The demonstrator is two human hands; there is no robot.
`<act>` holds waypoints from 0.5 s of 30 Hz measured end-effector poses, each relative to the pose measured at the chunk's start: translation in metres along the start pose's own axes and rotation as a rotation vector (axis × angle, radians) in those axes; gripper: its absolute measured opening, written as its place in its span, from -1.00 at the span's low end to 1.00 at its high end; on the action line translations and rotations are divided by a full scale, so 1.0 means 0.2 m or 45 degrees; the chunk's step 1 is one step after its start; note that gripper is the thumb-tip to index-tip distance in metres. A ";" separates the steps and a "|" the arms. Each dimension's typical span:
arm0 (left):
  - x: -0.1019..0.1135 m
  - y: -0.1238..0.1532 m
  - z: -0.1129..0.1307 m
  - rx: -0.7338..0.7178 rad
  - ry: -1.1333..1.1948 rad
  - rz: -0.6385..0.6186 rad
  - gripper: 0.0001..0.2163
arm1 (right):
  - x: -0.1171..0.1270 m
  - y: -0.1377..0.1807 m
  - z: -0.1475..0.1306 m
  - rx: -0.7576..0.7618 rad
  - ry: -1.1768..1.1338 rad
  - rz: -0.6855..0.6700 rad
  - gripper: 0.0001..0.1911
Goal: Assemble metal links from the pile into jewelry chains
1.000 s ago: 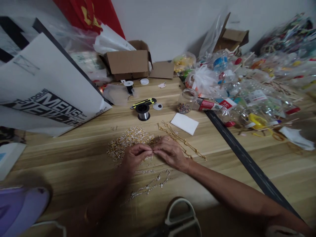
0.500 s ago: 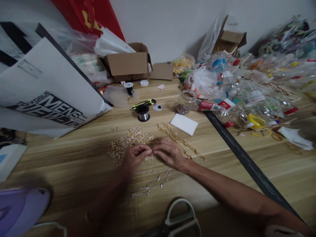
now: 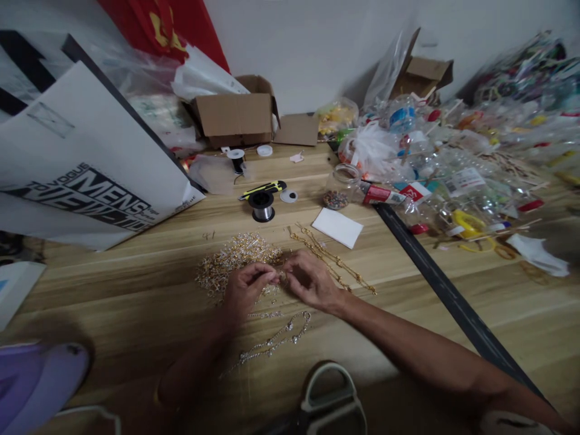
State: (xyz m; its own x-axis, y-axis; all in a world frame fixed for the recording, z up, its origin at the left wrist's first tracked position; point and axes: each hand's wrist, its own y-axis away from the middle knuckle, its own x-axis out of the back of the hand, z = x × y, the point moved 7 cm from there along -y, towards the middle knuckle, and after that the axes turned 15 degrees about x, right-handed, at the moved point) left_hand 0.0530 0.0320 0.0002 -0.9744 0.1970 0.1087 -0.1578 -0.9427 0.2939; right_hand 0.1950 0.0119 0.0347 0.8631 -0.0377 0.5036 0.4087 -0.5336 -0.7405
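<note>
My left hand (image 3: 247, 290) and my right hand (image 3: 309, 280) meet over the wooden table (image 3: 136, 302), fingertips pinched together on a small gold piece that I cannot make out clearly. Just beyond them lies a pile of small gold and clear beads or links (image 3: 235, 257). Two gold chains (image 3: 333, 263) stretch away to the right of my right hand. A silvery beaded chain (image 3: 276, 339) lies on the table nearer to me, below my hands.
A wire spool (image 3: 261, 206), a yellow-black utility knife (image 3: 263, 189), a bead jar (image 3: 341, 186) and a white card (image 3: 338, 228) lie beyond. A large white bag (image 3: 86, 169) sits left, cardboard boxes (image 3: 235, 115) behind, a clutter of plastic bags and bottles (image 3: 453, 163) right. Scissor handles (image 3: 330, 396) at the near edge.
My hands stay pinched at the same spot; my right fingers have curled slightly and drawn a little apart from the left. The view shifted only slightly.
</note>
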 end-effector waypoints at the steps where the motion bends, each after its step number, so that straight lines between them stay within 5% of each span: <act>1: 0.00 0.00 0.00 0.005 0.008 0.001 -0.89 | 0.01 0.00 0.00 -0.012 0.011 0.011 -0.92; 15: -0.01 0.01 0.00 -0.124 -0.136 -0.004 -0.92 | -0.01 0.00 -0.02 0.026 -0.117 -0.022 -0.82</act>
State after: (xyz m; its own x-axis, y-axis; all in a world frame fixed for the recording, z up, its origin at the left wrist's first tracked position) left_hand 0.0548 0.0301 0.0003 -0.9521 0.2225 0.2096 -0.1806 -0.9627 0.2012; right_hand 0.1917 0.0092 0.0350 0.8791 0.0494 0.4741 0.4289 -0.5158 -0.7416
